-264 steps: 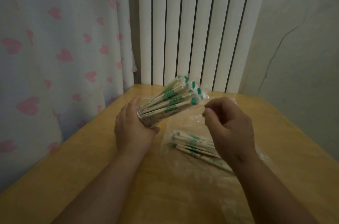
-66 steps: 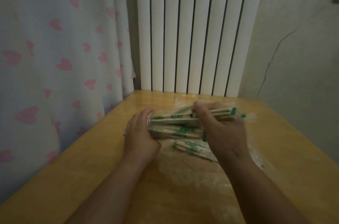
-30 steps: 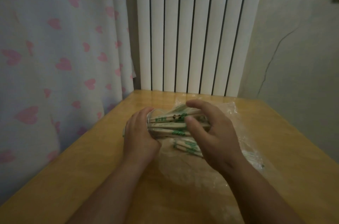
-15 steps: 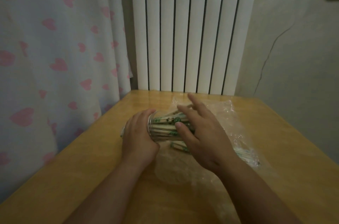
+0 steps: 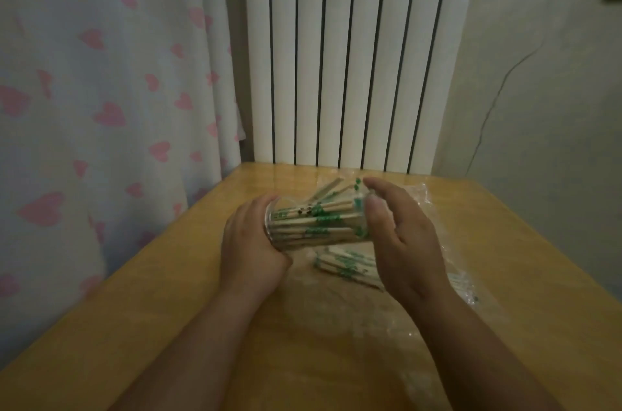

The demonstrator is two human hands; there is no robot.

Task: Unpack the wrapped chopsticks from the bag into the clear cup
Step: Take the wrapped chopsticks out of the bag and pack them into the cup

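Note:
My left hand [image 5: 250,244] grips the clear cup [image 5: 274,225], which is tipped on its side with its mouth toward the right. Several wrapped chopsticks [image 5: 319,220] with green print stick out of it. My right hand [image 5: 400,242] is flat, fingers straight, and presses against the chopsticks' free ends. A clear plastic bag [image 5: 447,229] lies on the wooden table [image 5: 168,309] under and behind my right hand. More wrapped chopsticks [image 5: 343,264] lie in the bag, partly hidden by my right wrist.
A white ribbed radiator [image 5: 350,54] stands at the table's far edge. A pale curtain with pink hearts [image 5: 101,91] hangs along the left edge. A grey wall [image 5: 545,91] runs along the right side.
My right hand let go of a bundle of chopsticks it had slid into the cup, opened flat, and moved to their ends. The cup stays tipped sideways in my left hand.

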